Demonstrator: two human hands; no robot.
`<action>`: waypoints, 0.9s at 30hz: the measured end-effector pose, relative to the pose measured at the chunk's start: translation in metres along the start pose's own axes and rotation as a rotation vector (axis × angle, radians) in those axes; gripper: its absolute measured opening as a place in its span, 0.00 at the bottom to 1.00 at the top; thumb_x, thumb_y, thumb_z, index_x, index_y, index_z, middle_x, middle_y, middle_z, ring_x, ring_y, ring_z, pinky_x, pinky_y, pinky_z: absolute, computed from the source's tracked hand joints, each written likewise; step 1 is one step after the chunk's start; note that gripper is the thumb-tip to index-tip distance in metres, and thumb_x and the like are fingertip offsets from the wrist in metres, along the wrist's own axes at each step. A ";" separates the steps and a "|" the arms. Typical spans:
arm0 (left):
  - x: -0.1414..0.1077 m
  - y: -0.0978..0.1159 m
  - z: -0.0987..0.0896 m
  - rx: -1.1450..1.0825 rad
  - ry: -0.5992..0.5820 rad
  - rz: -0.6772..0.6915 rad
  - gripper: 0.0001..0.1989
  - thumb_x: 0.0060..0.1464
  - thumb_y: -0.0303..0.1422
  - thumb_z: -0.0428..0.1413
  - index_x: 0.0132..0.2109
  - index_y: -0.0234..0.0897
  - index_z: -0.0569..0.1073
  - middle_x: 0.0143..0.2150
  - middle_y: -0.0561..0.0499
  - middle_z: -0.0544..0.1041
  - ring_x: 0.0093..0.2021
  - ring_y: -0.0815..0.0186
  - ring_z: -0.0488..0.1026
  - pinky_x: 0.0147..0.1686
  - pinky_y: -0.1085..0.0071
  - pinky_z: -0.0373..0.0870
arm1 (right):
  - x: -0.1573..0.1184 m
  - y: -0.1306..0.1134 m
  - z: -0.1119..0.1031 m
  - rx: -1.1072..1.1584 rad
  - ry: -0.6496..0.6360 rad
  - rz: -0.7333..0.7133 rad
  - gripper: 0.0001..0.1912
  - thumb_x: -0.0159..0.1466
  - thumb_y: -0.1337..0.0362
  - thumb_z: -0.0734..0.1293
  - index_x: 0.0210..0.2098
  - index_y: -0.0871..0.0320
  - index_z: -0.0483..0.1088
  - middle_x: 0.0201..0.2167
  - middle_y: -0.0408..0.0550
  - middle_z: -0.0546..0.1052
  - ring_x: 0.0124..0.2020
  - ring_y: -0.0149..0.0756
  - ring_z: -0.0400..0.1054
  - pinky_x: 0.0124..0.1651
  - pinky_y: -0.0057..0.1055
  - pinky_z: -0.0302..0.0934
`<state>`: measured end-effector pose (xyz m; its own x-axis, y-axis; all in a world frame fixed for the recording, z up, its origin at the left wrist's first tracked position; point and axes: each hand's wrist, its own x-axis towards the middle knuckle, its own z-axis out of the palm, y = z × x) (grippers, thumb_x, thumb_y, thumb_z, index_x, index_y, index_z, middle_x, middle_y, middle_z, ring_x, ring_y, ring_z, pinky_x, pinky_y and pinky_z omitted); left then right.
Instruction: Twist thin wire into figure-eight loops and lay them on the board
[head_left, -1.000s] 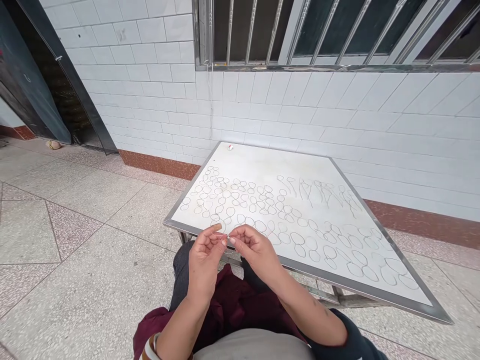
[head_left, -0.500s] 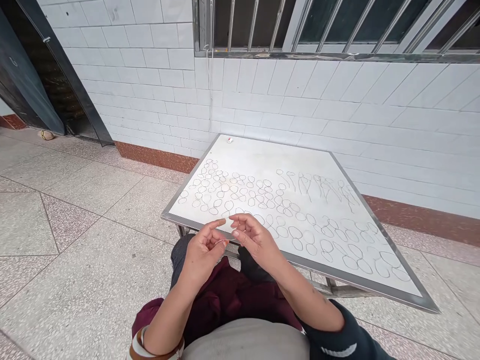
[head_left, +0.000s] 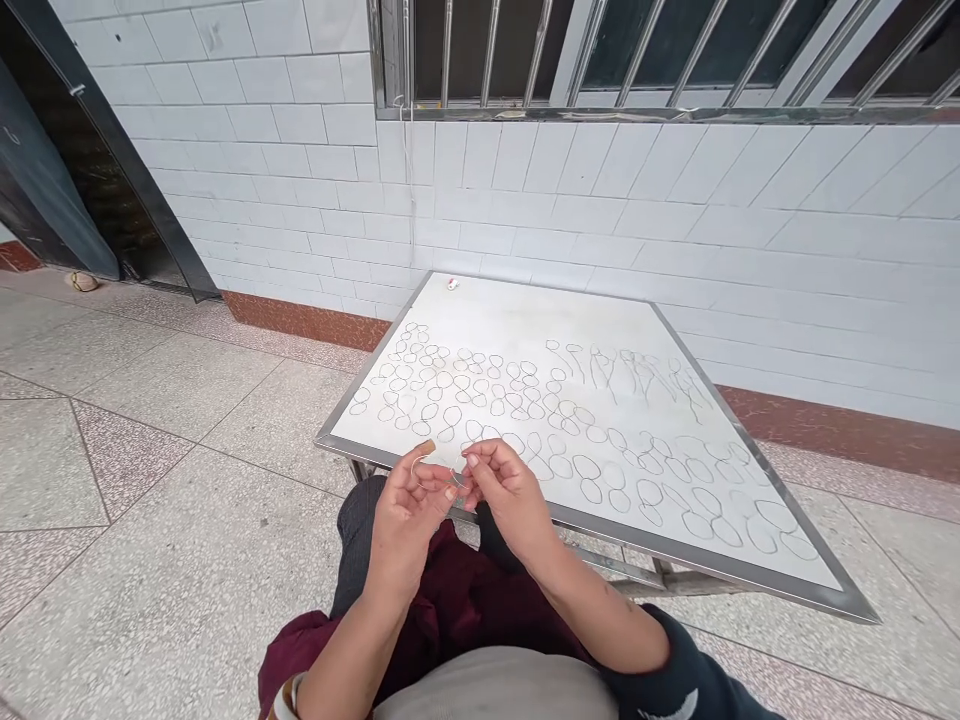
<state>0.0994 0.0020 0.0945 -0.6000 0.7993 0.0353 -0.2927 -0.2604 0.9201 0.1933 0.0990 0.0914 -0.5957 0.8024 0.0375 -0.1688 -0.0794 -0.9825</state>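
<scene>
Above the near edge of the white table (head_left: pixel 495 310), my left hand (head_left: pixel 409 510) holds a thin wire loop (head_left: pixel 413 465) between thumb and fingers; a piece of tan tape or covering is on its index fingertip. My right hand (head_left: pixel 510 490) is close beside it, thumb and index finger pinched on the wire near the loop. The two hands nearly touch. Many thin wire rings (head_left: pixel 586 467) lie in rows on the tabletop, many of them in joined pairs. Longer wire pieces with looped ends (head_left: pixel 600 368) lie toward the right back.
A small white and red item (head_left: pixel 452 284) sits at the table's far left corner. Behind the table is a white tiled wall (head_left: pixel 300 160) with a barred window (head_left: pixel 637 50). A dark doorway (head_left: pixel 97 170) is at the left. My legs are under the near edge.
My right thumb and index finger have closed into a pinch, and the wire now shows as a curved loop between both hands. The view has shifted slightly.
</scene>
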 end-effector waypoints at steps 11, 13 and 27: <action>0.006 -0.007 -0.008 0.222 0.112 0.100 0.20 0.53 0.32 0.60 0.54 0.42 0.71 0.35 0.53 0.77 0.36 0.69 0.72 0.42 0.72 0.68 | -0.003 0.010 -0.005 -0.485 -0.055 -0.349 0.07 0.64 0.62 0.66 0.42 0.53 0.72 0.38 0.47 0.73 0.37 0.35 0.67 0.33 0.29 0.63; 0.005 -0.006 -0.009 0.306 0.099 0.120 0.21 0.53 0.32 0.60 0.55 0.42 0.70 0.35 0.53 0.77 0.36 0.68 0.72 0.43 0.70 0.68 | -0.001 0.009 -0.008 -0.586 -0.070 -0.483 0.05 0.64 0.65 0.66 0.39 0.53 0.74 0.36 0.46 0.73 0.37 0.35 0.67 0.35 0.30 0.63; 0.006 -0.009 -0.005 0.041 0.098 0.017 0.18 0.51 0.32 0.62 0.51 0.40 0.73 0.31 0.55 0.73 0.31 0.72 0.70 0.40 0.72 0.68 | -0.005 0.009 -0.007 -0.684 -0.085 -0.499 0.06 0.67 0.67 0.62 0.37 0.54 0.71 0.33 0.45 0.73 0.36 0.35 0.68 0.38 0.30 0.63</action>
<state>0.0952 0.0066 0.0842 -0.6749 0.7377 0.0151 -0.2520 -0.2496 0.9350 0.1999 0.0984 0.0814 -0.6396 0.5989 0.4819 0.0684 0.6688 -0.7403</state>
